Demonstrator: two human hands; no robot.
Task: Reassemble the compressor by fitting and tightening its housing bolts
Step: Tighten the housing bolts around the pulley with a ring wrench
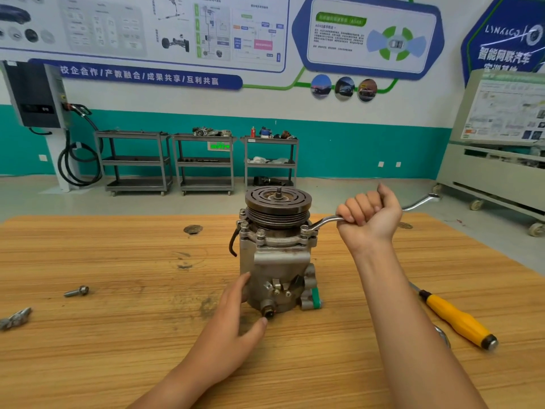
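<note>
The compressor (277, 255) stands upright on the scuffed wooden table (118, 335) (three metal carts (203, 163) line the teal wall (354, 149)); right hand (368, 216) grips the wrench (323, 222), left hand (236, 314) presses straight fingers against its base.

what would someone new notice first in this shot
The grey compressor stands upright mid-table, pulley on top. The right hand grips a wrench whose ring end sits on a housing bolt at the compressor's upper right, while the left hand braces its base. A yellow-handled screwdriver lies on the table to the right, and a loose bolt to the left.
</note>
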